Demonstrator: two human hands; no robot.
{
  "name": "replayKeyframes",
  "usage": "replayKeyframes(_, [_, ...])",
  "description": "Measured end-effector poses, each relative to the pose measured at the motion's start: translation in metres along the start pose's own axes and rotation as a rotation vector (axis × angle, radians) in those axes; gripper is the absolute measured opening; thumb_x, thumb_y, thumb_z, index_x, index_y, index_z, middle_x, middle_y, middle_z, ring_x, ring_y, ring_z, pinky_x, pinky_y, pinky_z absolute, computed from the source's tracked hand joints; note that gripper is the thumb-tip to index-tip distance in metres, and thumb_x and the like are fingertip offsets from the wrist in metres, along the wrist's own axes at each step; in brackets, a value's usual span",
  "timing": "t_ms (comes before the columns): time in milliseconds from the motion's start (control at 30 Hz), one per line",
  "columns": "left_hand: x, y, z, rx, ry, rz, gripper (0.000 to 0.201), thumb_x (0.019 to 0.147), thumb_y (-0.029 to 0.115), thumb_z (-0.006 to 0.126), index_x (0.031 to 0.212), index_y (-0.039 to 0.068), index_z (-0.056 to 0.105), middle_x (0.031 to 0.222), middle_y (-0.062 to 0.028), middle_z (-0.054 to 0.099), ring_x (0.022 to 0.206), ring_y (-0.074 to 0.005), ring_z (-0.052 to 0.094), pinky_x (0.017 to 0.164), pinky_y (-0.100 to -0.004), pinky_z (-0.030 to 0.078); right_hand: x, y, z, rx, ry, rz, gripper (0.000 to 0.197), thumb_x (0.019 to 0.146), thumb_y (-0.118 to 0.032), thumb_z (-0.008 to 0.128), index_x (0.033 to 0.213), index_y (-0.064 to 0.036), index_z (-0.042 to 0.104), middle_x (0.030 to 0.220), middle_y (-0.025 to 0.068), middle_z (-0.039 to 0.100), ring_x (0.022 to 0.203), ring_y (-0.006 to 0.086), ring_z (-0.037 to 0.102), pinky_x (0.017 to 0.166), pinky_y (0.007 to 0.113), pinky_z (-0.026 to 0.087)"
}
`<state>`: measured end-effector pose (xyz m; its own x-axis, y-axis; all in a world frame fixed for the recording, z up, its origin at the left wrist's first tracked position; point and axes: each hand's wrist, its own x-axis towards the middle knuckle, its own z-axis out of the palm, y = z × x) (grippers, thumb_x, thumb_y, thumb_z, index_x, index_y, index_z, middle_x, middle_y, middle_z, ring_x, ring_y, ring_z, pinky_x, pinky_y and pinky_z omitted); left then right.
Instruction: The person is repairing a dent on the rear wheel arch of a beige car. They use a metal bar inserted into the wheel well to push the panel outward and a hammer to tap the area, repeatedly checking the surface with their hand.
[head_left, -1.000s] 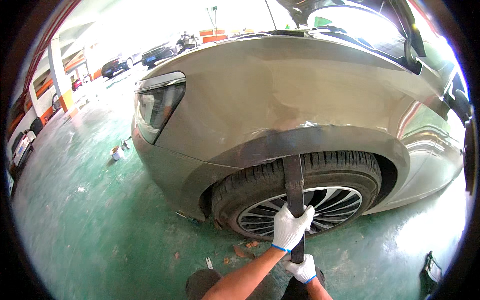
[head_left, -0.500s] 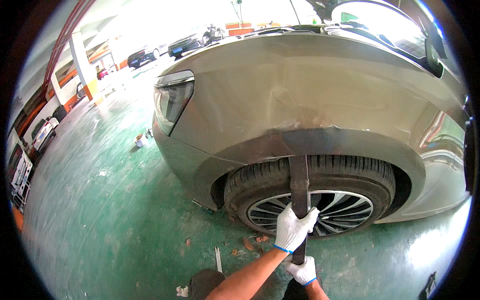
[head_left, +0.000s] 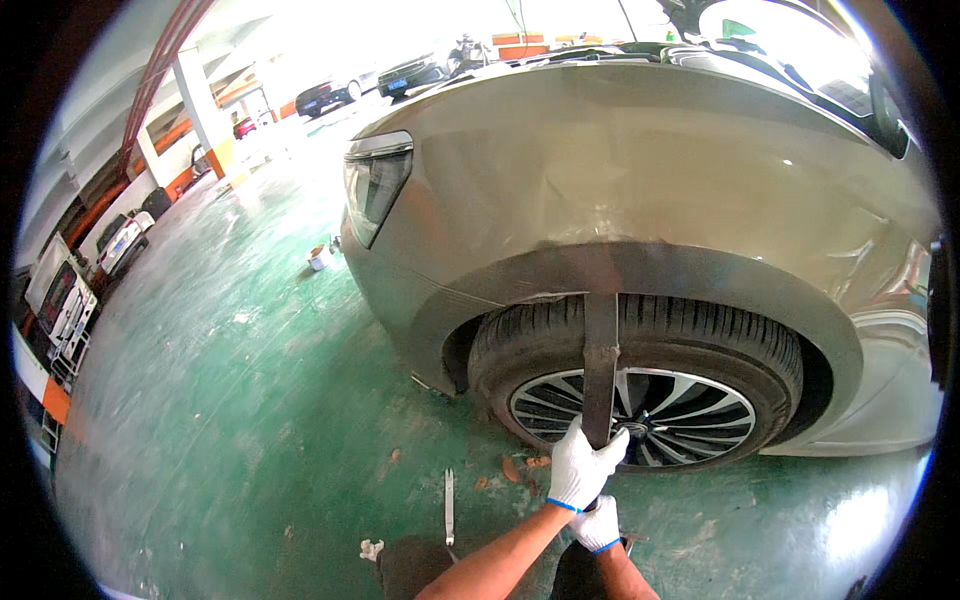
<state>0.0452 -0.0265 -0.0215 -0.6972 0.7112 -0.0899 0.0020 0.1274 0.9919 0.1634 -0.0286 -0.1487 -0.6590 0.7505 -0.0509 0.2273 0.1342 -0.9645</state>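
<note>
A long, flat, dark metal pry bar (head_left: 601, 365) stands nearly upright in front of the car's front wheel. Its upper end passes behind the lip of the dented gold-beige fender (head_left: 600, 150), where I cannot see it. My left hand (head_left: 583, 468), in a white knit glove with a blue cuff, is closed around the bar in front of the lower wheel rim. Just below it, my right hand (head_left: 598, 525), gloved the same way, grips the bar's lower end, which the gloves mostly hide. Behind the bar are the black tyre (head_left: 710, 325) and the spoked rim (head_left: 690, 420).
On the green floor (head_left: 270, 430) by my knee lie a slim pale metal tool (head_left: 449, 508) and a crumpled white scrap (head_left: 371, 550). Brownish debris (head_left: 510, 468) is near the tyre. A small can (head_left: 319, 258) stands beyond the headlight (head_left: 377, 190). Other cars are parked behind.
Both hands sit lower against the wheel, and my right hand is closer to my left. More of the bar shows above my left hand. The whole view has shifted slightly.
</note>
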Motion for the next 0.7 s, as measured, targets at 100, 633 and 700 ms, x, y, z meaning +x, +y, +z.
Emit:
replayKeyframes(100, [-0.004,0.013,-0.002,0.034,0.057,-0.025,0.038,0.084,0.034,0.081,0.099,0.002,0.066,0.08,-0.0169,0.075,0.074,-0.035,0.075,0.069,-0.043,0.058,0.003,-0.007,-0.002,0.007,-0.051,-0.053,0.024,0.08,-0.02,0.082,0.088,0.0019,0.076,0.079,0.0116,0.078,0.073,0.0112,0.071,0.067,0.036,0.056])
replayKeyframes(633, [-0.001,-0.005,0.015,0.368,0.441,0.213,0.033,0.084,0.033,0.079,0.09,0.005,0.064,0.075,-0.0163,0.072,0.07,-0.0364,0.073,0.066,-0.0452,0.056,-0.055,0.196,-0.105,-0.111,0.24,0.447,0.057,0.082,-0.039,0.083,0.119,0.0034,0.071,0.109,0.0211,0.076,0.1,0.0293,0.074,0.089,0.039,0.057])
replayKeyframes(700, [0.0,-0.008,0.013,0.345,0.429,0.219,0.033,0.084,0.033,0.079,0.091,0.004,0.064,0.075,-0.0163,0.072,0.07,-0.0362,0.073,0.066,-0.0446,0.055,-0.092,0.231,-0.111,-0.725,0.051,0.672,0.061,0.08,-0.049,0.079,0.116,-0.001,0.073,0.11,0.0247,0.075,0.103,0.0356,0.074,0.09,0.044,0.057])
